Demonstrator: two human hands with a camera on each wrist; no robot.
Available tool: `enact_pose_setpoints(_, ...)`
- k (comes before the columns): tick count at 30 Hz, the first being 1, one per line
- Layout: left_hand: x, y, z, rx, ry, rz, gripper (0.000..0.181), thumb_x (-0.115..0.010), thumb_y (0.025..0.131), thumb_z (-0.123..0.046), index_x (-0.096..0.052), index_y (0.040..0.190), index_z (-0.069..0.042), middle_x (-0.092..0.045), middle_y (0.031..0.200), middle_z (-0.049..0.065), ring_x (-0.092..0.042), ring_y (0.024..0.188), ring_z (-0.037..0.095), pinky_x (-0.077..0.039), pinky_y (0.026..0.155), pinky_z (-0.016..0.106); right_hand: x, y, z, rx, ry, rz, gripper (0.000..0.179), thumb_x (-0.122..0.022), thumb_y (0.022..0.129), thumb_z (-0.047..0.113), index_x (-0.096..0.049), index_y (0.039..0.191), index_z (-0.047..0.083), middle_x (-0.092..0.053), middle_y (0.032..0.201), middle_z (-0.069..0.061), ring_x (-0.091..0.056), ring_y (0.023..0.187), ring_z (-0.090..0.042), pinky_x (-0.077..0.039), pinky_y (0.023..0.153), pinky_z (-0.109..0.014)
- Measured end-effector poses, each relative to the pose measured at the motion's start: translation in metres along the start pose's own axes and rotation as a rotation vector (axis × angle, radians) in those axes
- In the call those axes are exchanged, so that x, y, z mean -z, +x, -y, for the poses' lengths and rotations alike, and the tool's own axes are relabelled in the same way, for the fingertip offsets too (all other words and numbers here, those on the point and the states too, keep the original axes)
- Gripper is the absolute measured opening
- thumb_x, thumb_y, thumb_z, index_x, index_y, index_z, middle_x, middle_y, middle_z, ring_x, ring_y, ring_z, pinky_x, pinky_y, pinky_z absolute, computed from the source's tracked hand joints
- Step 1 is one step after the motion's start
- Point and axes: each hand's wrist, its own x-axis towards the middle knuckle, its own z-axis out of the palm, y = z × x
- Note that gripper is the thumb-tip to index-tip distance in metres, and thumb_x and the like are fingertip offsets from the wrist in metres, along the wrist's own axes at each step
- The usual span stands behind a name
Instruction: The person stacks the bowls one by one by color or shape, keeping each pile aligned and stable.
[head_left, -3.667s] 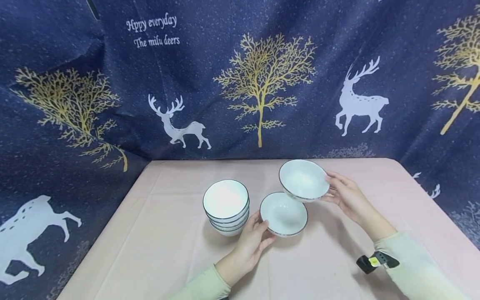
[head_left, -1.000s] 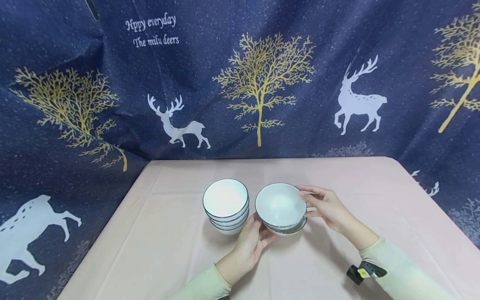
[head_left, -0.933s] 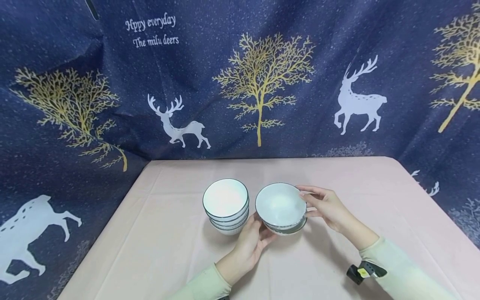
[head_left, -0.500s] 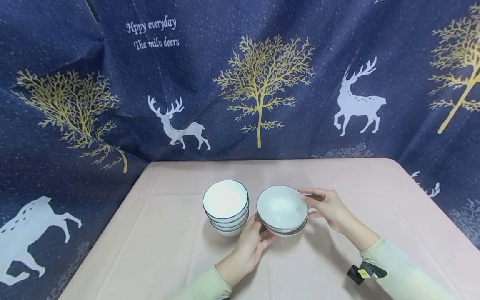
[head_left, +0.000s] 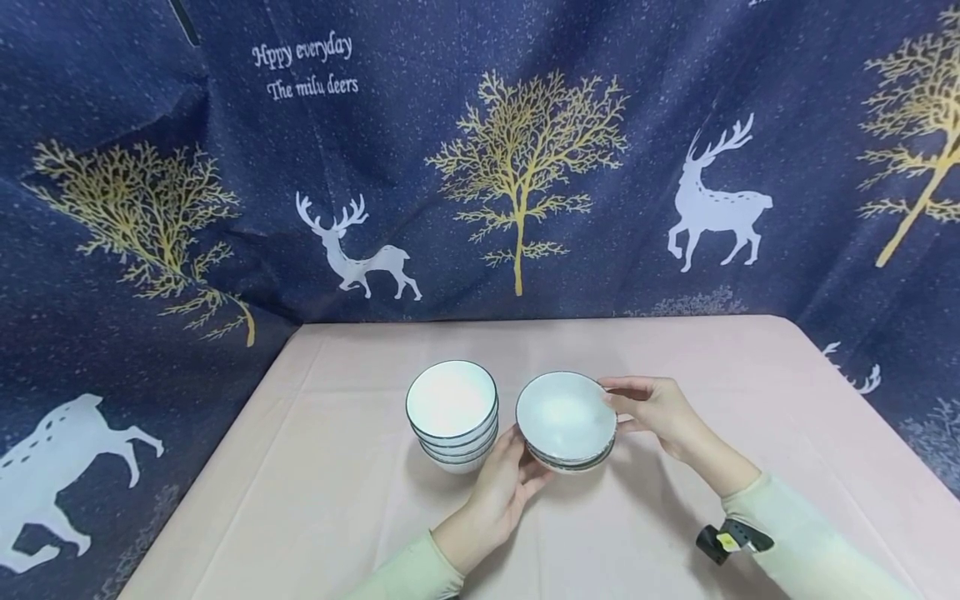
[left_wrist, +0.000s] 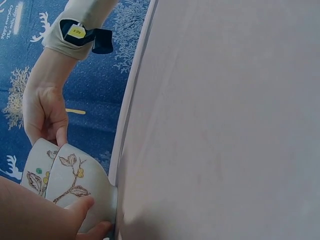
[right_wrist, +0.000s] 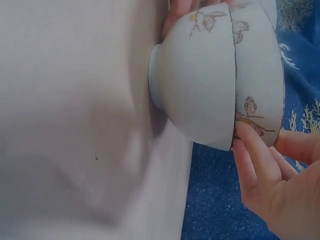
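Note:
Two white bowls with dark rims stand nested right of centre in the head view. My right hand (head_left: 660, 412) pinches the upper bowl (head_left: 566, 415) by its right rim, thumb on the inner side and fingers outside. My left hand (head_left: 501, 492) holds the lower bowl (right_wrist: 200, 85) from the left, its fingers against the outer wall. The right wrist view shows the lower bowl's foot at the table and the upper bowl sitting inside it, with part of its wall standing above the lower rim. Brown leaf sprigs decorate the outsides, with yellow berries in the left wrist view.
A stack of several matching bowls (head_left: 452, 404) stands just left of my left hand. Pale pink cloth covers the table (head_left: 300, 483). Behind it hangs a dark blue curtain (head_left: 600, 50) printed with deer and trees.
My right hand has brought the upper bowl left and down from the upper right into the lower bowl. Lately it has settled slightly lower and rightward. My left hand has stayed put.

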Motion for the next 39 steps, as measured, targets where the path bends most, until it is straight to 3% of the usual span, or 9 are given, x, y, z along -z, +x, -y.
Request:
enact_pose_setpoints(24,-0.001,0.002,0.001,0.022,0.022,-0.03,0.052,-0.026,0.106,-0.022,-0.013,0.153,-0.003,-0.02,0.153,0.026,-0.04,0.132,0.037,-0.047,0.103,0.04,0.005,0.0,-0.008,-0.031,-0.035,-0.008,0.045,-0.07,0.088,0.009,-0.056,0.124,-0.014,-0.068,0.108,-0.018,-0.068,0.081,-0.013,-0.06,0.077,-0.033)
enact_pose_setpoints(39,-0.001,0.001,-0.003,-0.002,0.048,-0.01,0.053,-0.027,0.106,-0.02,-0.012,0.152,0.0,-0.023,0.151,0.027,-0.041,0.131,0.037,-0.049,0.101,0.043,0.008,-0.001,-0.014,-0.037,-0.036,0.013,0.05,-0.069,0.09,0.016,-0.053,0.129,-0.011,-0.063,0.121,-0.021,-0.067,0.087,-0.009,-0.058,0.084,-0.032)
